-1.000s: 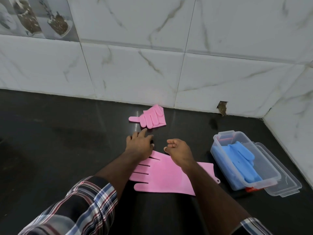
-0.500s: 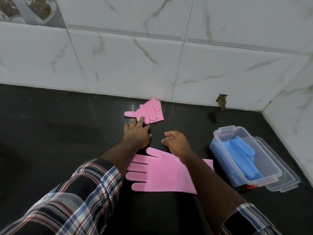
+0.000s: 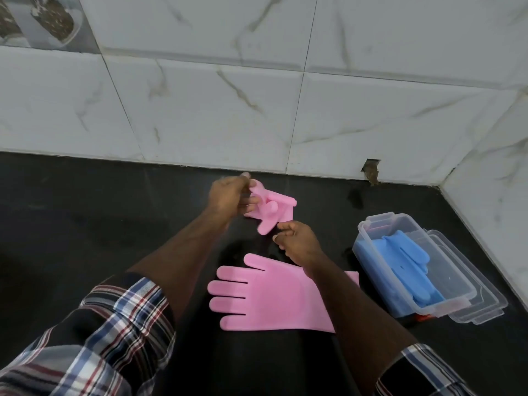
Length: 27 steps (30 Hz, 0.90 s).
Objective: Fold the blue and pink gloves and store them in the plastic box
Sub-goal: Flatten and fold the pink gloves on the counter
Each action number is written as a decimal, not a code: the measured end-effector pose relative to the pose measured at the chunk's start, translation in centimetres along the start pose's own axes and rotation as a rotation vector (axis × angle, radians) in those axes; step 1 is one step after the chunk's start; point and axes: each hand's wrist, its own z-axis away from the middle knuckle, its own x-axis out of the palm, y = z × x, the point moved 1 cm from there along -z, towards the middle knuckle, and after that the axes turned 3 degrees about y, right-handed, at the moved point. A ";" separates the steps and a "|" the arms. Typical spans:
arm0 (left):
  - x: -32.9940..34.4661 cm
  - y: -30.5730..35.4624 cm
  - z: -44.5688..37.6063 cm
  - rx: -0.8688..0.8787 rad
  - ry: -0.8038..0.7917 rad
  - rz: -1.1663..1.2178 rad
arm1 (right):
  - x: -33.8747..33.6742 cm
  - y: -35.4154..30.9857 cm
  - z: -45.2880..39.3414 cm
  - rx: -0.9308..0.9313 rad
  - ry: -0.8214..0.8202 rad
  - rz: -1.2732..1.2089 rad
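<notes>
Black glossy countertop (image 3: 85, 224) runs to a wall of white marble-look tiles (image 3: 200, 110) w/ grey veins; small chipped hole (image 3: 371, 171) low in the tile near the corner. Flat pink glove (image 3: 271, 292), smooth rubbery, lies spread on the counter, fingers pointing left, cuff end under the right forearm. Clear plastic box (image 3: 371, 230), rectangular w/ rounded corners, sits at right, near the side wall; folded blue gloves (image 3: 408, 261) inside it; clear lid (image 3: 485, 295) just beside/under it on the far right. Left hand (image 3: 228, 198) is curled, fingers & thumb pinching the folded pink glove (image 3: 274, 210), held up off the counter near the back wall. Right hand (image 3: 297, 241) sits just below that glove, fingers loosely curled, thumb & forefinger tips near the glove's hanging finger; can't tell if they touch it. Plaid sleeves (image 3: 114, 338) on both arms.
</notes>
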 end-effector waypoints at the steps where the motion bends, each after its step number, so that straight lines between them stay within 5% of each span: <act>1: -0.9 -0.3 -0.5 -0.020 0.083 0.018 | -0.1 0.1 0.0 0.002 0.018 -0.008; 5: -4.3 -3.1 -2.3 -0.040 0.344 -0.237 | -0.5 0.7 0.2 0.032 0.088 -0.027; 8: -3.9 -4.9 -1.7 0.002 0.190 -0.517 | -0.7 0.7 0.3 0.043 0.098 -0.045; 12: -1.9 -5.9 0.1 0.341 -0.063 -1.163 | -0.6 0.3 0.3 0.038 0.088 -0.063; 14: -0.9 -6.3 0.6 0.328 -0.131 -1.272 | -0.7 0.2 0.5 0.024 0.089 -0.065; 18: -0.8 -5.8 0.6 0.264 -0.020 -1.026 | -1.3 0.3 0.9 0.021 0.072 -0.059; 22: -0.8 -3.2 0.9 0.068 0.072 -0.460 | -2.4 0.1 1.5 -0.062 0.060 0.056; 27: 1.1 1.7 3.4 -0.272 -0.161 0.227 | -2.5 -2.3 2.4 -0.416 -0.075 0.257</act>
